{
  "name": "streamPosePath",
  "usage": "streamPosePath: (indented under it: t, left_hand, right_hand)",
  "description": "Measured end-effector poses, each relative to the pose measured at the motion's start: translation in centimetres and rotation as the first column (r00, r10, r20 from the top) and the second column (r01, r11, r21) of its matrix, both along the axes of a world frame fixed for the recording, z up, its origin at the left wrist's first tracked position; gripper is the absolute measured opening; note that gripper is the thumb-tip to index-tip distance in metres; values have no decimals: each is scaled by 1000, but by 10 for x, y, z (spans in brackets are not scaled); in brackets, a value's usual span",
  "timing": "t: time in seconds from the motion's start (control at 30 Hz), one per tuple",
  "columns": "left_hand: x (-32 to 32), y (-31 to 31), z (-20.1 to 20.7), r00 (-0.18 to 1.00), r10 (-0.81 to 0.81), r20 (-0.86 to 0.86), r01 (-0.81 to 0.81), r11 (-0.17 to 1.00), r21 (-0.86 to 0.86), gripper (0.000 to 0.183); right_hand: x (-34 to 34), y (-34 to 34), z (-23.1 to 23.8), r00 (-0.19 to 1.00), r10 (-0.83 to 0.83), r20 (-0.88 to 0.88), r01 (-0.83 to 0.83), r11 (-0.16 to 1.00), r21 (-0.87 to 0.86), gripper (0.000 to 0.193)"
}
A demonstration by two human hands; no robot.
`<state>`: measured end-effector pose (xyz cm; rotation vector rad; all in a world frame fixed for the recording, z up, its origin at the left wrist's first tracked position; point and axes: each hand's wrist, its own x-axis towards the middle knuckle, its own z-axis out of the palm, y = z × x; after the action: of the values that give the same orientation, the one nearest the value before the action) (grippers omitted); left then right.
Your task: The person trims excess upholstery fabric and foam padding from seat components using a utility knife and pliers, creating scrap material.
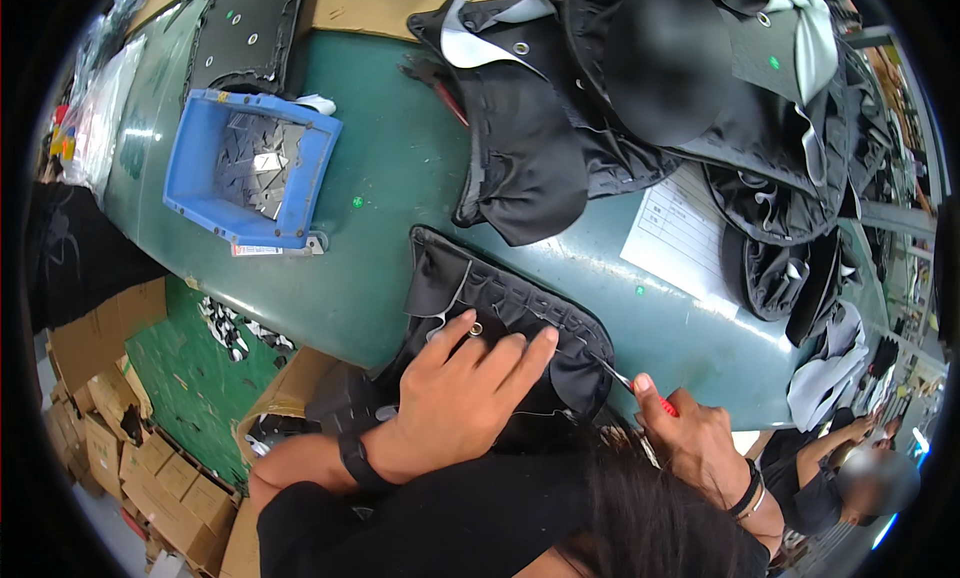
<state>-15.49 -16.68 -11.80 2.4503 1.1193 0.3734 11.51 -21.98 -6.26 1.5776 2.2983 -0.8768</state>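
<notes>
A black padded fabric piece with a gathered edge and a metal eyelet lies at the table's near edge. My left hand rests flat on it with fingers spread, close to the eyelet. In my right hand is a slim red-handled pointed tool. Its metal tip reaches the right edge of the black piece; the tip's exact shape is too small to tell. A loose thread shows along the piece's near side. My right fingers are wrapped round the handle.
The green table carries a blue bin of grey metal plates. A red-handled hand tool lies beyond. Several black pieces are heaped at the far right, by a printed sheet. Cardboard boxes stand at lower left.
</notes>
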Motion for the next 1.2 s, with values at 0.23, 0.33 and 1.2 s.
streamPosePath:
  t: [0.23, 0.33, 1.2]
  left_hand:
    - [20, 41, -26, 909, -108, 402, 158, 983, -94, 13]
    - [12, 45, -12, 929, -56, 367, 225, 871, -436, 27]
    - [16, 50, 18, 984, -19, 175, 41, 991, -124, 29]
  right_hand:
    - [4, -6, -8, 982, -144, -119, 148, 989, 24, 58]
    - [6, -1, -9, 977, -155, -150, 162, 986, 37, 58]
    - [-2, -4, -21, 959, -200, -201, 226, 967, 118, 58]
